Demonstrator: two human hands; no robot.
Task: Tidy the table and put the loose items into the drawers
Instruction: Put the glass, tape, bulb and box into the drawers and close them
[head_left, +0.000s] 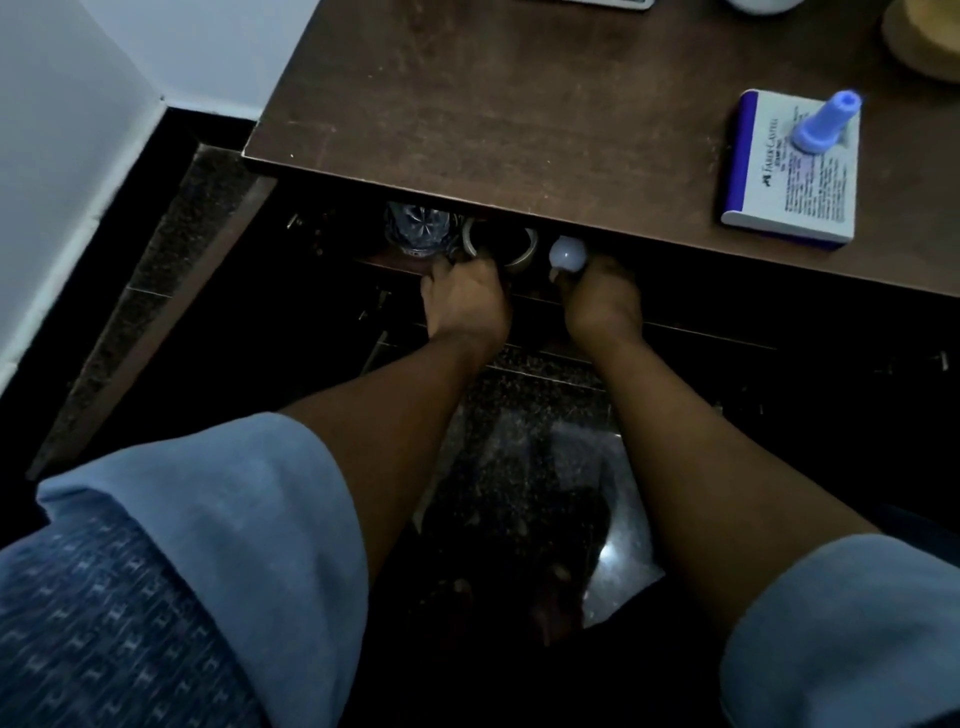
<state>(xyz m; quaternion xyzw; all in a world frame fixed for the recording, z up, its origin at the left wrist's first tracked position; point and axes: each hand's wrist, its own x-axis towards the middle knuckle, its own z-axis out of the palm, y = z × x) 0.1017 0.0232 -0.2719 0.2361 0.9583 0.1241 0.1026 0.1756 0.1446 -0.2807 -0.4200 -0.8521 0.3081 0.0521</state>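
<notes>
Under the front edge of the dark wooden table (519, 104) a drawer (395, 266) stands slightly open. In its gap I see a cut-glass tumbler (415, 228), a tape roll (524, 249) and a white light bulb (568, 253). My left hand (465, 304) lies over the drawer front with its fingers curled over the edge, just below the tape roll; whether it touches the roll is unclear. My right hand (602, 304) holds the bulb by its base at the drawer opening. Everything deeper in the drawer is hidden by the tabletop.
A white and blue Faber-Castell box (779, 176) lies at the table's right with a small blue bottle (826, 122) standing on it. A white object (763, 5) and a yellowish round item (930, 36) sit at the far edge. A white wall (62, 156) and dark floor are to the left.
</notes>
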